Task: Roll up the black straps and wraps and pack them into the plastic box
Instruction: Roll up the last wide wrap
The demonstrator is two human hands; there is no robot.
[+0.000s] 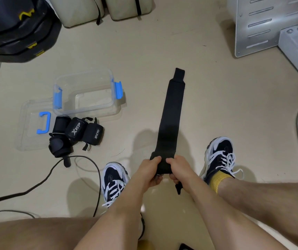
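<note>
Black long cloth wrap (171, 114) is stretched on the beige floor (225, 109), its near end gripped by curled fingers of left hand (150, 171) and right hand (179, 170). Clear plastic box (90, 111) is seen well to its left.

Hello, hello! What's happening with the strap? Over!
Left hand and right hand both grip near end of long black fabric strap. Clear plastic box open, empty. Nothing blocking.

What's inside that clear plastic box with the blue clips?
Nothing shows inside the plastic box; the floor is visible through its clear bottom. The rolled wraps lie outside, beside it and its lid. Only small bits behind the blue clips are hidden.
</note>
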